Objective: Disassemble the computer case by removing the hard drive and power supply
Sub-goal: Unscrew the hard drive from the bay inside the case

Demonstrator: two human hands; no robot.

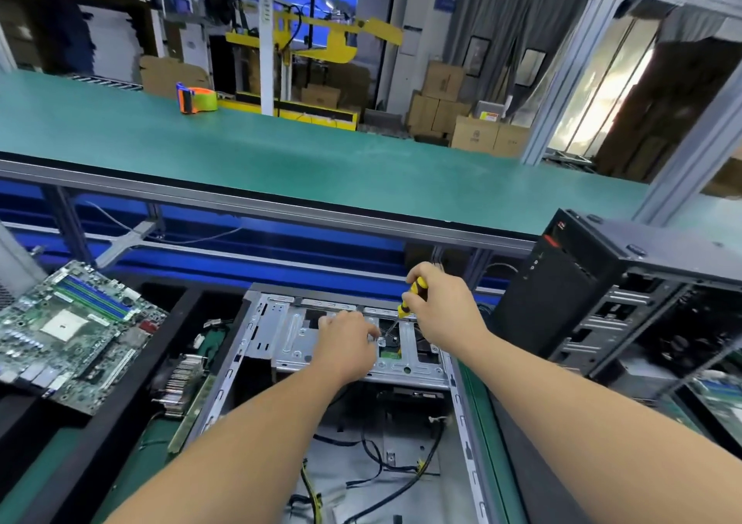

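While the right hand (441, 306) grips the yellow-and-black screwdriver (409, 296) over the drive cage (289, 334) at the far end of the open computer case (461, 403), the left hand (345, 342) pinches near its tip; keep the shaft square to the screw.

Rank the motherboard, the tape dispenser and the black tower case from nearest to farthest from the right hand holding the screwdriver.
From the right hand on the screwdriver:
1. Black tower case, just to its right.
2. Motherboard, off to the left on the bench edge.
3. Tape dispenser, far back left on the green table.
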